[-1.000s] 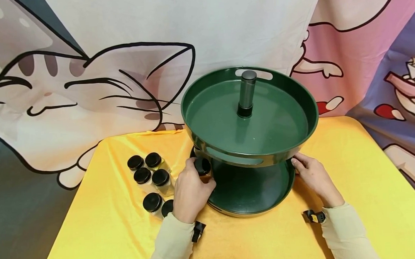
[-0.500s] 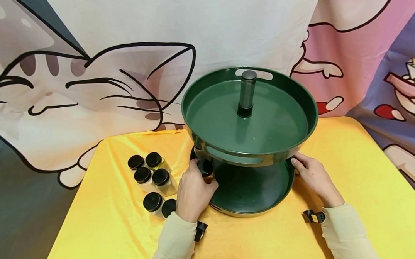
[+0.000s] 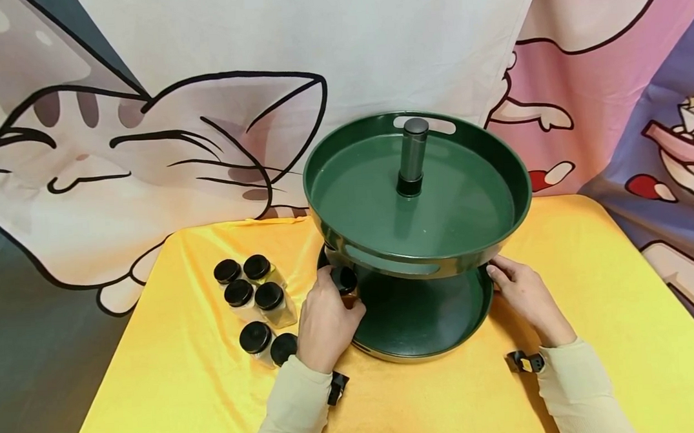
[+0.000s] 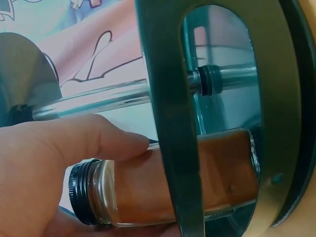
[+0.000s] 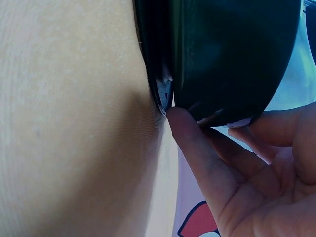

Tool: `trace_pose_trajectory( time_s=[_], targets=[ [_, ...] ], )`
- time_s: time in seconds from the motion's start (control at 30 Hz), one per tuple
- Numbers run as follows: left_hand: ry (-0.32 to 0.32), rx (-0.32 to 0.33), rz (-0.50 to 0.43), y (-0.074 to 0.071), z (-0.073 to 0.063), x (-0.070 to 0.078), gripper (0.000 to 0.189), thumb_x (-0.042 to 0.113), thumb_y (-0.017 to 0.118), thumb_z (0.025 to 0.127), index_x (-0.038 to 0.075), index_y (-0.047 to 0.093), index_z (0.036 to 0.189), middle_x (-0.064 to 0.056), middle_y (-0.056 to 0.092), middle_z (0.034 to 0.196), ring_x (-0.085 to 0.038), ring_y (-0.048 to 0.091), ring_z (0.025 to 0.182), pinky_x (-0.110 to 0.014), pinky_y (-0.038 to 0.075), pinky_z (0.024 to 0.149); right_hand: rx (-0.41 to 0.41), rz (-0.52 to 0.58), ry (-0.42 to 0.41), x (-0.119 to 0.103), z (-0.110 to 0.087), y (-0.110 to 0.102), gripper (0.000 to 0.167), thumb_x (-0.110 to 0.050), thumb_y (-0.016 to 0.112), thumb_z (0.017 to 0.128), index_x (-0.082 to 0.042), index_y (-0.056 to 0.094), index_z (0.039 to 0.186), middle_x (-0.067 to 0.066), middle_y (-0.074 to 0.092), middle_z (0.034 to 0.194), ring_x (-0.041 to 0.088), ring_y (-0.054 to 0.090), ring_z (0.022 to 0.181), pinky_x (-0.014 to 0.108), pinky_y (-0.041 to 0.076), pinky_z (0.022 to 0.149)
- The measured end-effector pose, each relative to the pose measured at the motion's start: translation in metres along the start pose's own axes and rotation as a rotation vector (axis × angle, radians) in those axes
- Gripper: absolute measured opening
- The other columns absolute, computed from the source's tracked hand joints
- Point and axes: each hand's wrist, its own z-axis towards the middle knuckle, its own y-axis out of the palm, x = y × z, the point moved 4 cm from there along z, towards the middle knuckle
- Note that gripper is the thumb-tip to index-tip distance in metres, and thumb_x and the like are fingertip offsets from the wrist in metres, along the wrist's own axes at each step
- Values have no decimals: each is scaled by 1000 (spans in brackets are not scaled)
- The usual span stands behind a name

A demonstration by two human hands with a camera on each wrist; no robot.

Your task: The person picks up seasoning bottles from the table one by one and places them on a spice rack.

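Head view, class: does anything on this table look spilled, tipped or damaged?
Nothing stands out. The six jars on the yellow cloth stand upright, and no spill shows there or on the visible floors of the green trays. The brown-filled jar in the left hand looks intact.

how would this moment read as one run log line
left hand: holds brown jar, base inside lower tray | right hand: holds lower tray's rim | six jars: on yellow cloth, left of tray
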Motion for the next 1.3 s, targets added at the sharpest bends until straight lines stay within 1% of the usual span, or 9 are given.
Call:
trace_pose_trajectory(
  time_s=[0.17,0.27,0.4,0.57,0.83,1.0,1.2,1.27,1.3],
  targets=[
    [5,-6,6,-1,-2,1,69,14,80,82,-5,46,139,-18,65,115,-31,69,88,-46,57,78,-11,10,11,1,-1,1,46,-25,43,110,-2,46,150,28,57,136,37,63,110,50,52,89],
    [15,-17,16,-3,-3,1,76,15,81,82,-5,42,143,-20,63,124,-33,69,94,-47,56,82,-15,18,17,2,-1,1,47,-26,42,110,-2,45,150,28,57,136,37,64,108,46,54,85],
    [25,-23,31,-7,-4,2,81,15,84,81,-3,39,146,-20,61,129,-34,68,101,-48,55,86,-19,31,15,2,-2,1,47,-25,42,110,-1,45,150,28,57,136,37,65,108,45,56,84],
    [17,-23,35,-16,-9,6,86,17,86,79,2,38,149,-18,59,135,-35,66,107,-50,54,88,-16,24,12,2,-2,0,47,-26,43,109,-1,46,149,28,58,135,36,65,105,41,56,82],
    [11,-9,53,-37,-13,12,90,23,87,79,5,36,151,-13,57,141,-33,65,107,-48,53,89,-19,37,18,1,-2,0,47,-26,44,109,-2,46,150,28,57,136,35,64,106,35,55,80],
    [2,30,81,-53,-16,10,91,24,87,79,6,36,152,-10,57,141,-32,65,107,-47,54,84,-26,56,23,0,-2,-1,47,-25,45,109,-1,46,149,28,58,135,33,64,105,27,54,76],
    [21,71,101,-65,-17,3,89,22,87,80,4,36,152,-13,57,139,-33,66,104,-47,55,76,-51,115,35,0,-1,-1,47,-22,44,109,-1,42,151,28,51,142,39,61,115,37,58,83],
    [30,74,101,-70,-17,0,87,21,85,82,4,36,151,-14,57,139,-30,67,90,-45,54,69,-52,117,36,1,-1,-1,47,-22,44,109,-1,42,151,28,51,143,40,61,116,38,58,84],
    [36,76,101,-72,-17,-1,86,21,85,82,3,37,151,-14,57,139,-29,66,89,-44,54,69,-54,121,36,1,-1,-1,47,-22,44,109,-1,42,152,28,50,143,40,61,116,38,58,84]
  ],
)
